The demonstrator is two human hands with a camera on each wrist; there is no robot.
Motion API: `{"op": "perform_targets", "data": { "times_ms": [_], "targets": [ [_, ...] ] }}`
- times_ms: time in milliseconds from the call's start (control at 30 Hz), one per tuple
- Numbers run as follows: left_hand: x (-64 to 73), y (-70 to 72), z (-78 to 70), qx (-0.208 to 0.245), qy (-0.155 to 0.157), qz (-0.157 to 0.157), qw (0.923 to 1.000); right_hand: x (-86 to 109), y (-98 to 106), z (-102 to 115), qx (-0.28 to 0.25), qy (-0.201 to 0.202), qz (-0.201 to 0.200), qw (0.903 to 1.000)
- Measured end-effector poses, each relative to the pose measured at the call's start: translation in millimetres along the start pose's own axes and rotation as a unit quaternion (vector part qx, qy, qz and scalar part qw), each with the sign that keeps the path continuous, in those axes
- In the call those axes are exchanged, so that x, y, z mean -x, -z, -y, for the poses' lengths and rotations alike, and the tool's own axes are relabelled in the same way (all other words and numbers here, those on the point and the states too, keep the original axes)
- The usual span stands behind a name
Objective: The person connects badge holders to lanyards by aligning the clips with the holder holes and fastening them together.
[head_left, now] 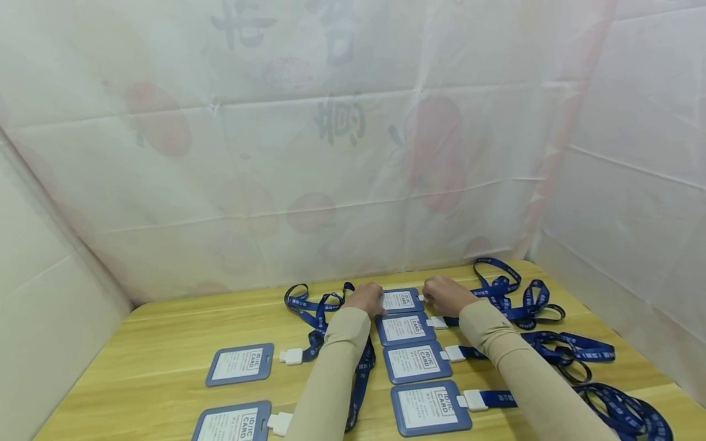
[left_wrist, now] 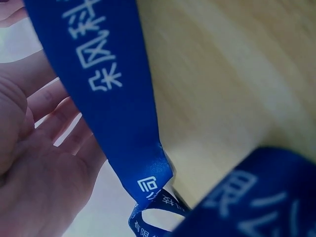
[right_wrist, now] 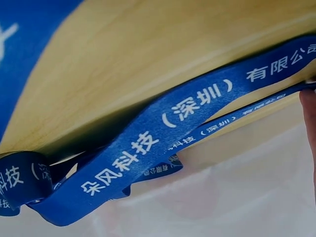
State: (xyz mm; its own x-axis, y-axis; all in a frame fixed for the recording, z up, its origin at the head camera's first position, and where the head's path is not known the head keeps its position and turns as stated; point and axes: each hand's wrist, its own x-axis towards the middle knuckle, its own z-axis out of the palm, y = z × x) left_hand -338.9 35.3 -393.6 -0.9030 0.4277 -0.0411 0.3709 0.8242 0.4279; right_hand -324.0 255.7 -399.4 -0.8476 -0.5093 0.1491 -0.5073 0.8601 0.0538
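A blue badge holder [head_left: 401, 300] with a white ID/IC card insert lies at the far end of the right-hand column. My left hand [head_left: 365, 299] grips its left edge, thumb at the near corner. At its right edge, my right hand [head_left: 448, 295] has curled fingers pinching the white clip [head_left: 422, 298] of a blue lanyard [head_left: 499, 288]. That clip sits right at the holder's slot end. In the left wrist view, a blue lanyard strap [left_wrist: 108, 98] crosses in front of the left palm [left_wrist: 44, 182]. A printed strap [right_wrist: 148, 133] fills much of the right wrist view, with one fingertip [right_wrist: 310, 123] at its right edge.
Nearer in the same column lie three more badge holders [head_left: 417, 361], their lanyards [head_left: 568, 352] bunched to the right. To the left are two holders [head_left: 240, 364] beside white clips [head_left: 291, 356] and tangled lanyards [head_left: 314, 306]. A pale curtain [head_left: 248, 171] hangs behind the wooden table [head_left: 160, 343].
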Motion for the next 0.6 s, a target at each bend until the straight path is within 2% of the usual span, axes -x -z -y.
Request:
{"op": "perform_targets", "data": {
  "times_ms": [367, 600],
  "targets": [
    [0.9, 2.4, 1.3, -0.004, 0.001, 0.015, 0.9999, -2.0, 3.3, 2.8, -0.024, -0.023, 0.019, 0.9993],
    [3.6, 6.6, -1.5, 0.001, -0.007, 0.024, 0.9997, -2.0, 3.6, 2.2, -0.024, -0.022, 0.021, 0.9992]
  ]
}}
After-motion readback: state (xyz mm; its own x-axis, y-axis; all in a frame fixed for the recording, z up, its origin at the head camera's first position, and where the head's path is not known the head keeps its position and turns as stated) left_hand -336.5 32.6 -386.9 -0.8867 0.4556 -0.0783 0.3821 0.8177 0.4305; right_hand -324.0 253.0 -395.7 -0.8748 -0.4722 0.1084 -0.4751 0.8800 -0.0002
